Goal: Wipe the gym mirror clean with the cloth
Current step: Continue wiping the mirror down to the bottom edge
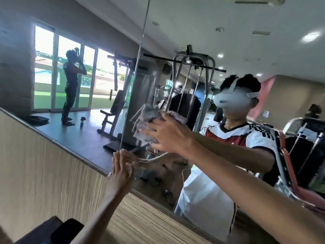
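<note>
— Mirror [88, 131] first: where is it?
— Straight ahead of me, filling the wall above the wood-grain panel [44, 164].
— Your hands?
— Apart. My right hand [168, 136] presses flat, fingers spread, against the glass. My left hand [121, 171], lower down, rests straight fingers on the glass near its bottom edge.
— The cloth [146, 118]?
— Grey, bunched between my right palm and the mirror.

My right hand [168, 136] covers much of the cloth [146, 118], which smears with motion blur. A dark object [70, 229] at the bottom edge is cut off; I cannot identify it.
</note>
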Demonstrator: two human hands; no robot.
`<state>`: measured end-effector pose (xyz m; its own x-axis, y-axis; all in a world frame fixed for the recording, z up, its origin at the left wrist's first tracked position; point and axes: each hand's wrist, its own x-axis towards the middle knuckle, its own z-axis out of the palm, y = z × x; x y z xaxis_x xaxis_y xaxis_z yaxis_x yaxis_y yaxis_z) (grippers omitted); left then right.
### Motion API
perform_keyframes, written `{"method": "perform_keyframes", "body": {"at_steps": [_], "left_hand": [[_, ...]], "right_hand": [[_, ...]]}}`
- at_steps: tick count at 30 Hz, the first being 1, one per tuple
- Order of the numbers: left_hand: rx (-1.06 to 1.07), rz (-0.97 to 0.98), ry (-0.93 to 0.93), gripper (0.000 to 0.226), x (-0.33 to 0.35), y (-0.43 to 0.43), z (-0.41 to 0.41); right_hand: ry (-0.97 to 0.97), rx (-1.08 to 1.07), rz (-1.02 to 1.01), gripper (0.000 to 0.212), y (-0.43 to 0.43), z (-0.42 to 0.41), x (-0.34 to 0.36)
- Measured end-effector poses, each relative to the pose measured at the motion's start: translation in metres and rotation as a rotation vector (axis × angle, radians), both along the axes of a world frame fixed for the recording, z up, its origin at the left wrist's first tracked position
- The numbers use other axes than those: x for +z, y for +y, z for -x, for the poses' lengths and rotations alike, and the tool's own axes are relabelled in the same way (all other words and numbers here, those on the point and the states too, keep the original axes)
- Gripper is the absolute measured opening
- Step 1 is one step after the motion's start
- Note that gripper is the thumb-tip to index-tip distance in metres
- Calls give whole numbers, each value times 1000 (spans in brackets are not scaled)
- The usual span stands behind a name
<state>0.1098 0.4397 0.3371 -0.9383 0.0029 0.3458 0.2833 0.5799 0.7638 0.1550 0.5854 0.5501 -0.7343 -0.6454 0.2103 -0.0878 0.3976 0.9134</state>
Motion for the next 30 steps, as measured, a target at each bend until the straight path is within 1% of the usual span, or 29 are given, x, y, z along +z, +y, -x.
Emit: {"method": "perform_keyframes", "body": {"at_steps": [2,3,4,5,7,8,9,10,11,12,14,16,17,18,19,21,23,24,25,26,28,30], "left_hand": [[1,8,1,80,1,6,-4],[-4,-1,0,92,0,10,-7],[-9,-23,2,104,-1,13,-9],[-17,-34,-3,107,-1,16,-12],[-47,-25,-9,91,-1,21,-18],[-57,-24,-15,83,0,24,-22],[-56,-33,-19,79,0,26,-22],[-54,-49,-23,79,0,30,-25],[-48,-75,-22,81,1,35,-26],[-42,-108,-16,83,3,40,-28],[-26,-179,4,80,5,53,-32],[-5,-230,52,82,7,69,-40],[-8,-244,87,86,6,78,-46],[-20,-245,127,90,5,87,-53],[-36,-231,174,91,2,98,-61],[-67,-190,258,88,-2,114,-74],[-96,-113,316,84,-2,127,-87],[-114,-70,341,82,-2,132,-92],[-131,-28,382,79,0,138,-98],[-141,9,445,76,2,144,-103],[-125,87,576,70,13,158,-110],[-105,119,640,70,27,175,-118]], "right_hand": [[217,-51,185,66,8,-3,0],[266,-73,247,66,12,-7,-16],[245,-85,277,66,16,-12,-38],[180,-74,242,66,22,-19,-62],[-40,-86,80,67,40,-40,-94],[-112,-91,-2,67,52,-52,-97],[-127,-64,-61,67,64,-60,-91],[-112,-34,-59,67,77,-68,-81],[-71,-7,-8,66,88,-74,-64],[13,14,74,64,97,-79,-46],[244,20,251,61,111,-93,-20],[428,0,428,61,117,-108,-28],[466,-22,469,62,119,-114,-46],[456,-50,466,63,124,-120,-71],[402,-72,427,66,130,-128,-96],[191,-121,255,69,147,-145,-130],[69,-131,146,67,170,-169,-126],[66,-87,120,66,184,-177,-118],[101,-42,144,67,200,-187,-104],[173,-28,211,67,214,-199,-85],[388,-40,352,66,242,-224,-46],[591,-81,509,59,265,-249,-31]]}}
